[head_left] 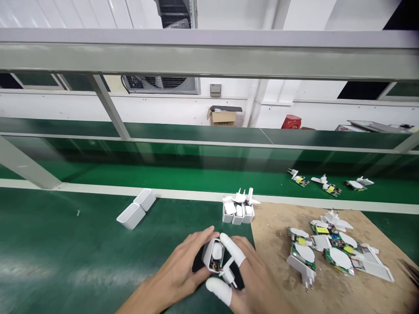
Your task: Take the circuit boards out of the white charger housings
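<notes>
My left hand [183, 266] is closed around a white plastic charger housing [207, 256]. Its open top faces up, and a circuit board with a white pad [217, 251] sits inside. My right hand [248, 270], with white finger cots on thumb and forefinger, closes around the same housing from the right. Between those two fingers lies a white plug piece [228, 275], beside the housing's open top. Under my hands a black patch shows, too covered to identify.
Two white housings [131, 216] lie left on the green bench. Three filled housings [238, 213] with plugs stand ahead. Several circuit boards with plug covers [340, 258] rest on a brown board [271, 261] at right; three more assemblies [331, 188] lie beyond the white rail [183, 196].
</notes>
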Demonstrator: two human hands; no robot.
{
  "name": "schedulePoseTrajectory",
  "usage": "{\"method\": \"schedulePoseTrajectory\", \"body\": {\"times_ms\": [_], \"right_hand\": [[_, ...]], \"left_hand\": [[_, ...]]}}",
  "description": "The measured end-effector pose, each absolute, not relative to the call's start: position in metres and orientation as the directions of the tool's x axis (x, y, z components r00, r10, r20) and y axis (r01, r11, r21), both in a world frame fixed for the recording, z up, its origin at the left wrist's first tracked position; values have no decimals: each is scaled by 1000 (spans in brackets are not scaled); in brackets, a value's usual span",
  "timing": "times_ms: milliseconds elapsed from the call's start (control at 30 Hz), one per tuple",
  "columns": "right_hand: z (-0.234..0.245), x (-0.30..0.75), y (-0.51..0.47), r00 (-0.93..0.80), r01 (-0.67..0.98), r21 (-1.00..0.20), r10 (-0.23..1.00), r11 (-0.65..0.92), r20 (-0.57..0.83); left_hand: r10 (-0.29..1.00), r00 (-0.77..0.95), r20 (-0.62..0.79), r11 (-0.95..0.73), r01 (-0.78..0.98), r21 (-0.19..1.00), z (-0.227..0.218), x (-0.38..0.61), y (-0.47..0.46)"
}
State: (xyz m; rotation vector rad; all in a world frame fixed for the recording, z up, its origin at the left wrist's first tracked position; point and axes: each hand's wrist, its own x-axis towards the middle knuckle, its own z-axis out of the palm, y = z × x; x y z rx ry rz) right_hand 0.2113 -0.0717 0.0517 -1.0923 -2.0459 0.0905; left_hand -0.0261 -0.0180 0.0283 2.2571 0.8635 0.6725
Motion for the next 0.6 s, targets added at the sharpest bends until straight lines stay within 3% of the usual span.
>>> {"method": "schedulePoseTrajectory", "body": {"times_ms": [67,133,333,467,600], "right_hand": [[52,214,-70,-247,614,-522,773,592,585],[49,217,-68,-230,591,-561,787,580,572],[21,213,-57,-423,589,-429,713,685,559],[27,208,-55,-387,557,-391,645,733,659],[41,205,-56,-337,564,-383,627,732,702]], "left_hand": [[713,683,154,-532,385,754,30,-25,-20],[730,672,123,-464,356,812,33,-24,-21],[821,555,137,-324,254,911,43,-25,-23],[853,511,106,-291,296,910,39,-32,-23],[843,485,233,-386,242,890,35,-34,-22]]}}
